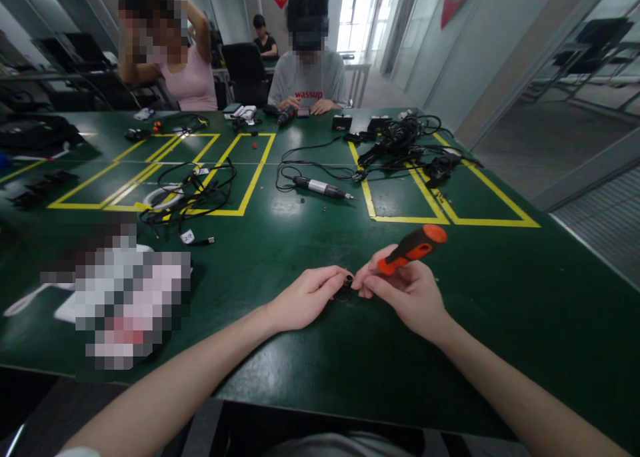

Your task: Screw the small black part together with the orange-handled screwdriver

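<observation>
My left hand [311, 298] rests low over the green table, its thumb and fingers closed on a small dark round part [349, 281]. What that part is, I cannot make out. Close on its right, my right hand [410, 294] grips a screwdriver with an orange and black handle [413, 249]. The handle leans up and to the right, and its shaft and tip are mostly hidden by the fingers. Fingertips of both hands nearly meet at the dark part.
Beyond my hands lies a silver and black pen-shaped electric tool [323, 188] with a cord. Black cables [200, 187] lie left, more tangled cables [400, 140] right. Yellow tape [257, 177] marks the green table [280, 244]. A blurred pink item [150, 297] sits left. Two people sit opposite.
</observation>
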A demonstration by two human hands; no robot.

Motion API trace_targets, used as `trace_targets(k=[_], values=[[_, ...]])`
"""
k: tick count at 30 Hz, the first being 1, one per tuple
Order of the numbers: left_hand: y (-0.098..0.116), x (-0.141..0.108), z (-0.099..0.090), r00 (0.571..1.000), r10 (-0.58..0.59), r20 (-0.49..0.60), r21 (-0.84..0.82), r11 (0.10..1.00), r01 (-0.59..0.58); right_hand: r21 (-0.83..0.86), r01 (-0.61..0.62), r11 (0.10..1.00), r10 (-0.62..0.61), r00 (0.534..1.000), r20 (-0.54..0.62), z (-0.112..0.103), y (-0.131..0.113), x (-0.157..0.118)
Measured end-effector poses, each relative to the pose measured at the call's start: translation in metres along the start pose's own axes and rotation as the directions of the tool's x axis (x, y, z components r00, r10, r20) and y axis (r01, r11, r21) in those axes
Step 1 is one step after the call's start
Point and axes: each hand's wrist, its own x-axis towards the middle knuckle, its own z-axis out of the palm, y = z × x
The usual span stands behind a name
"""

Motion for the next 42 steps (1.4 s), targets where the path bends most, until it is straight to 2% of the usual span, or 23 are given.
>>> trace_targets(k=[2, 6, 11, 18, 24, 28, 31, 33, 36, 38, 42], values=[[0.0, 0.0, 0.0, 1.0, -0.011, -0.002, 0.008, 1.0, 0.011, -0.034, -0.008, 0.999, 0.008, 1.0, 0.001, 0.0, -0.002, 0.002], [0.002, -0.001, 0.0, 1.0, -0.007, -0.011, 0.0, 1.0, 0.007, -0.064, 0.054, 0.996, -0.055, 0.998, -0.006, -0.002, -0.005, 0.004], [0.002, -0.001, 0.001, 1.0, 0.001, 0.005, -0.018, 1.0, -0.001, -0.036, -0.023, 0.999, 0.024, 0.999, 0.024, -0.003, -0.003, 0.003], [0.0, -0.001, 0.0, 1.0, -0.009, 0.006, -0.01, 1.0, 0.009, 0.033, -0.002, 0.999, 0.002, 1.0, 0.017, 0.0, 0.002, 0.002], [0.002, -0.001, -0.001, 1.0, -0.004, -0.011, -0.017, 1.0, 0.004, -0.056, -0.009, 0.998, 0.008, 0.999, -0.031, -0.003, -0.002, 0.003], [0.002, -0.001, -0.001, 1.0, 0.009, -0.001, -0.018, 1.0, -0.009, -0.165, 0.056, 0.985, -0.082, 0.984, -0.159, -0.015, -0.005, 0.011], [0.0, -0.001, -0.001, 0.999, 0.035, -0.019, 0.068, 0.997, -0.033, -0.424, 0.078, 0.902, -0.177, 0.964, -0.199, -0.033, 0.001, 0.021], [-0.002, -0.001, -0.002, 0.995, 0.087, -0.054, 0.153, 0.985, -0.078, -0.618, 0.076, 0.782, -0.225, 0.96, -0.166, -0.047, 0.008, 0.028], [-0.004, 0.0, -0.005, 0.985, 0.159, -0.073, 0.324, 0.937, -0.127, -0.841, -0.003, 0.54, -0.16, 0.981, -0.107, -0.064, 0.024, 0.035], [-0.004, 0.001, -0.006, 0.985, 0.164, -0.063, 0.385, 0.914, -0.127, -0.878, -0.015, 0.479, -0.135, 0.987, -0.091, -0.07, 0.034, 0.037], [-0.007, 0.003, -0.007, 0.986, 0.149, -0.071, 0.371, 0.922, -0.112, -0.903, -0.001, 0.429, -0.136, 0.989, -0.066, -0.073, 0.044, 0.041]])
